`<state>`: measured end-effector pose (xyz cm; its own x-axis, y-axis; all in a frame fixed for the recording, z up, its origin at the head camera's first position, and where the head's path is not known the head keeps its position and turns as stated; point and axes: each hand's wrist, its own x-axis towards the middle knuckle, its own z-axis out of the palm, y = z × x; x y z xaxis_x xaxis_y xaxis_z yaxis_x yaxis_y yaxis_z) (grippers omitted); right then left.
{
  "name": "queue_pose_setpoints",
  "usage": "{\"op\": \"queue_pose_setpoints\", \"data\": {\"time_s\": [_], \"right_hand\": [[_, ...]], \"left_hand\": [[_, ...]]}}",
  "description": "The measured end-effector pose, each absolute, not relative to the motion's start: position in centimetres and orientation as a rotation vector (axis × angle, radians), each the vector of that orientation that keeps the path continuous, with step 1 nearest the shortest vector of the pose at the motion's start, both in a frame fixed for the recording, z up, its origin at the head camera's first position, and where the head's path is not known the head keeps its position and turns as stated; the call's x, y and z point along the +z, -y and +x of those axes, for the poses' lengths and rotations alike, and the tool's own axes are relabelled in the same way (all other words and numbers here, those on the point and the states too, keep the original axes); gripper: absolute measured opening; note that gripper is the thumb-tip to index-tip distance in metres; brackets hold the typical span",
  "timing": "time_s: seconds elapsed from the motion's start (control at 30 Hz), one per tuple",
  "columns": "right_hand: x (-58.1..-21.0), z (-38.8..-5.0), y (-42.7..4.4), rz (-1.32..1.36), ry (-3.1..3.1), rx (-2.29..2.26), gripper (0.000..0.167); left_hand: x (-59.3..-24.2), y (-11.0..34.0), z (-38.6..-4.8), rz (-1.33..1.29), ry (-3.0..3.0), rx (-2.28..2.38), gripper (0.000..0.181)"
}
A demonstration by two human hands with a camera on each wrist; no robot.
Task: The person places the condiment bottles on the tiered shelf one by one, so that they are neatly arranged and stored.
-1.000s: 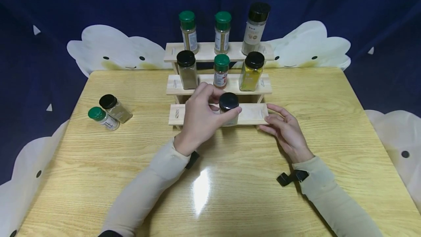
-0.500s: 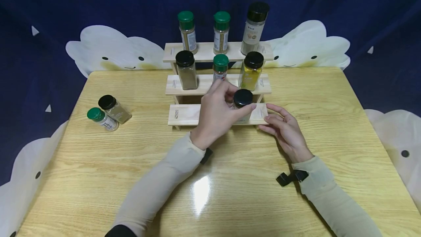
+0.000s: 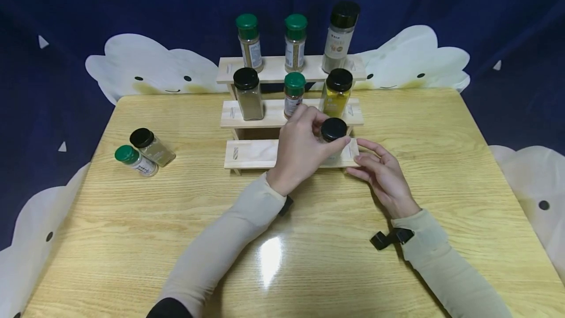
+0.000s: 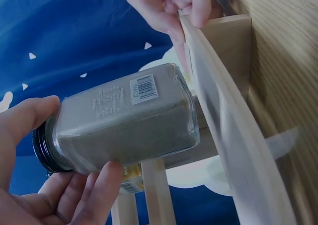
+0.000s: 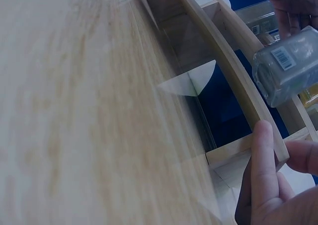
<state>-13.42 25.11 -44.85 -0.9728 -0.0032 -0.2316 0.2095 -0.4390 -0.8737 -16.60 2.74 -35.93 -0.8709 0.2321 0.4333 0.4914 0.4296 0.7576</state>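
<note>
My left hand grips a square glass spice jar with a black lid and greyish powder inside. The jar's base is close over the right part of the lowest board of a three-tier wooden rack; a small gap shows in the left wrist view. In that view the thumb lies at the lid and the other fingers curl under the jar. My right hand pinches the right end of that lowest board between thumb and fingers.
Middle tier: a black-lidded jar, a green-capped bottle and a yellow-filled jar. Top tier: two green-capped bottles and a taller black-capped one. At the table's left lie a green-capped bottle and a black-lidded jar.
My left hand has moved right along the lowest tier with the spice jar, from its middle toward its right end. The right hand keeps its hold on the board.
</note>
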Motion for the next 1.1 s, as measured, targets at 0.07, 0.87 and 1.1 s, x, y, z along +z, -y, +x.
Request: {"op": "queue_pose_setpoints", "data": {"time_s": [0.07, 0.87, 1.1], "right_hand": [[-44.83, -13.43, -25.1, 0.291, -1.584, -2.549, 0.038], [-44.91, -13.46, -25.12, 0.281, -1.566, -2.556, 0.035], [-44.91, -13.44, -25.11, 0.277, -1.555, -2.56, 0.036]], "left_hand": [[-36.05, -2.89, -16.7, -0.627, 2.433, -1.416, 0.038], [-36.77, -3.79, -17.06, -0.606, 2.527, -1.364, 0.045], [-36.58, -3.72, -16.66, -0.578, 2.6, -1.272, 0.055]]}}
